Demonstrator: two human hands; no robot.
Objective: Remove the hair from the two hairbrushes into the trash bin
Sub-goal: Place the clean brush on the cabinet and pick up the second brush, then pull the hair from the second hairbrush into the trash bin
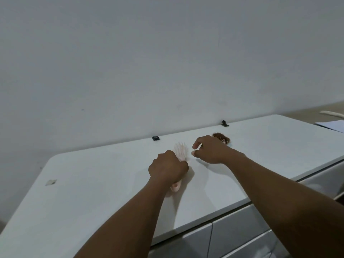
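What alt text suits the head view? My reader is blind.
Left hand grips a pink brush on a white counter; the right hand hovers open beside it, in front of a brown brush.

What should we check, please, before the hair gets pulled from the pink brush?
1. Left hand closed around the pink brush handle: ok.
2. Bristles exposed beyond the fist: ok.
3. Right hand free, fingers loosely curled beside the bristles: ok.
4. Brown brush waiting on the white countertop behind the right hand: ok.
5. Trash bin in sight: not ok, none visible.
6. Hair in the pink bristles: cannot tell.
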